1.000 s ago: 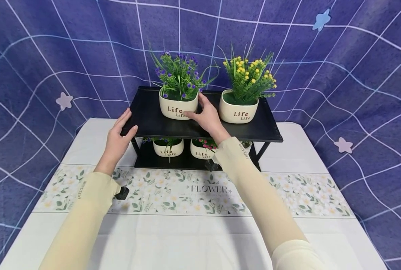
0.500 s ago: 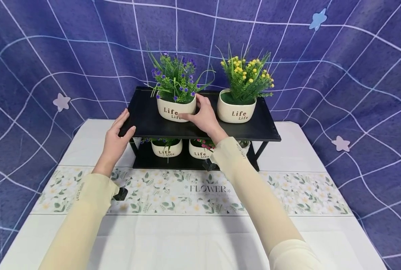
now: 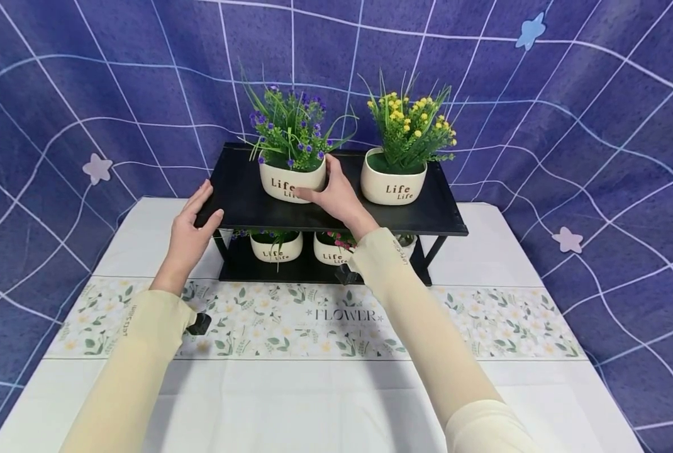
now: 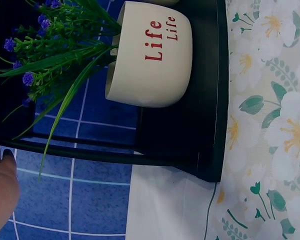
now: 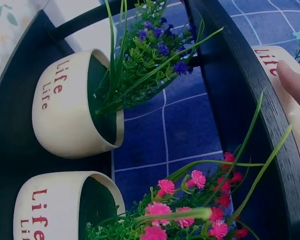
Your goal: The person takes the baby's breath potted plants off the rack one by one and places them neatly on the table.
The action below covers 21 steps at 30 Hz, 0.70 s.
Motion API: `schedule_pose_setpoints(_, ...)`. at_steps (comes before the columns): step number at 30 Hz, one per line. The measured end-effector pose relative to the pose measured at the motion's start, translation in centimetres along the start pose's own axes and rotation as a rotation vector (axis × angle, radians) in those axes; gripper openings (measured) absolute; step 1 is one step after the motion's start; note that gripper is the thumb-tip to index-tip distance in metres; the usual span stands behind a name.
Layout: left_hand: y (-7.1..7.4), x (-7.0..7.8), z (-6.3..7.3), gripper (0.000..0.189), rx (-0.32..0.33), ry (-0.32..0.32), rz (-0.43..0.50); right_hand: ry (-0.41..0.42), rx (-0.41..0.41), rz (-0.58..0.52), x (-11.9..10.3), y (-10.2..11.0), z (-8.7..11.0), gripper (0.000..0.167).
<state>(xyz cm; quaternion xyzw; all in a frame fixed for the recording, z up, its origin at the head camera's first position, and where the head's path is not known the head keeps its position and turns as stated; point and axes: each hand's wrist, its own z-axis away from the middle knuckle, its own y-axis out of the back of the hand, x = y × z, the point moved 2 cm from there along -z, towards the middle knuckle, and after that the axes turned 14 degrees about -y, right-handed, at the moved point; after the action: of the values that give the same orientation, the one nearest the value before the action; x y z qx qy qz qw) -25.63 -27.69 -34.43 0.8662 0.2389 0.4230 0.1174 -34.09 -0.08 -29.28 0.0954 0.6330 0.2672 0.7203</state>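
My right hand (image 3: 339, 196) grips the right end of a cream flowerpot (image 3: 280, 184) lettered "Life", its thumb across the front. Purple flowers (image 3: 291, 129) and long green blades fill this pot, which is at the left of the upper shelf (image 3: 257, 214) of a black two-tier rack. Around the rack's front left corner, my left hand (image 3: 188, 234) holds the shelf, fingers along the side edge and thumb at the front. To the right of my right hand stands a matching flowerpot with yellow flowers (image 3: 410, 119). Only part of each hand shows in the wrist views.
On the lower shelf (image 3: 240, 270) are a purple-flowered pot (image 5: 65, 110), a pink-flowered pot (image 5: 50, 205) and another pot (image 3: 407, 244), partly hidden by my right sleeve. The rack stands on a white tablecloth (image 3: 291, 402) with a floral band. Behind hangs a blue curtain (image 3: 161, 94).
In the head view everything has slid slightly left together. Both hands keep their places on the flowerpot and the shelf corner; the pots stay the same distance apart.
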Motion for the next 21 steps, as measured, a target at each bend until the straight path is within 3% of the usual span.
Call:
schedule_pose_setpoints(10, -0.1, -0.1, 0.0, 0.053, 0.002, -0.009, -0.017, 0.036, 0.065, 0.046, 0.3, 0.2, 0.2, 0.099)
schedule_pose_setpoints(21, 0.1, -0.2, 0.0, 0.053, -0.011, 0.004, -0.022, 0.102, 0.086, -0.05, 0.4, 0.5, 1.2, 0.083)
